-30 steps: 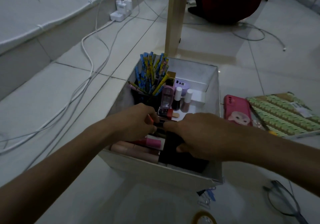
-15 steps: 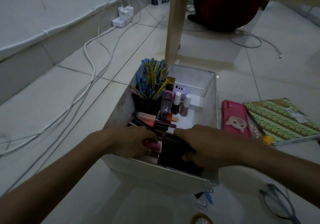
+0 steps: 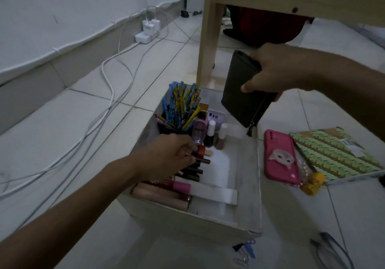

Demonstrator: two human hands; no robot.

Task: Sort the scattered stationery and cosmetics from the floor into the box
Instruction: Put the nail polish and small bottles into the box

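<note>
A white box [image 3: 248, 212] stands on the tiled floor. Inside it are a cup of blue and yellow pencils [image 3: 183, 104], small nail polish bottles [image 3: 211, 133] and a row of lipstick tubes [image 3: 166, 193] along its left side. My left hand [image 3: 173, 156] reaches into the box and pinches a slim dark cosmetic stick [image 3: 203, 160] among the lipsticks. My right hand [image 3: 277, 70] grips a dark zip pouch [image 3: 243, 93] and holds it in the air above the box's far right corner, its zip pull hanging down.
To the right of the box lie a pink phone case [image 3: 281, 157], a green patterned notebook [image 3: 337, 156] and a small yellow item [image 3: 313, 183]. Binder clips [image 3: 244, 250] and glasses [image 3: 333, 250] lie near the front. A wooden table leg [image 3: 209, 39] stands behind; cables [image 3: 108, 93] run along the left.
My right hand has lifted the dark pouch out of the box's front part and raised it up and back. My left hand moved forward to the lipsticks in the middle.
</note>
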